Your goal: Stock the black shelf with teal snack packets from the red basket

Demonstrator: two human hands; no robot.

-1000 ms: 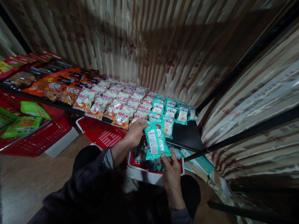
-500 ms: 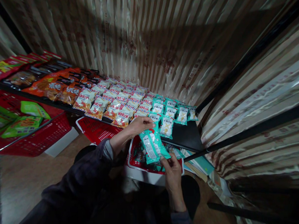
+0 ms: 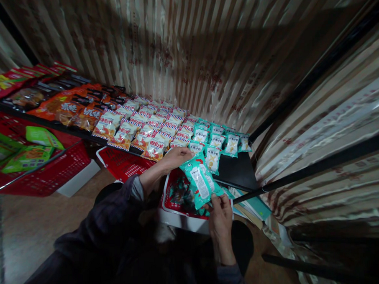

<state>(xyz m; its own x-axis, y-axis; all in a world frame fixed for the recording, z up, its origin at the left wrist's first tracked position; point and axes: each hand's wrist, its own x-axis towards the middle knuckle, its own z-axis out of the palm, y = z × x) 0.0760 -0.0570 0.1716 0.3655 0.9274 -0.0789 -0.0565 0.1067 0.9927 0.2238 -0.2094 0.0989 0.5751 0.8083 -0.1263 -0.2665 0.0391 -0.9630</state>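
A teal snack bag (image 3: 201,180) is stretched between my two hands, its white text panel facing up. My left hand (image 3: 175,158) pinches the upper left end, close to the shelf front. The lower right end is gripped by my right hand (image 3: 220,212). Directly under the bag is a red basket (image 3: 167,199) holding more teal packs, partly hidden by it. Similar small teal-and-white packs (image 3: 212,157) lie in rows on the black shelf (image 3: 235,171) just beyond.
Left along the shelf lie white-and-red snack bags (image 3: 154,145), orange bags (image 3: 68,107) and red bags (image 3: 10,82). A red basket with green packets (image 3: 28,160) stands at left. A black metal post (image 3: 301,174) slants across the right. Striped sheeting (image 3: 187,54) hangs behind.
The teal bag has turned between my hands, its text panel now further right. My right hand has shifted slightly right; my left hand has stayed almost in place.
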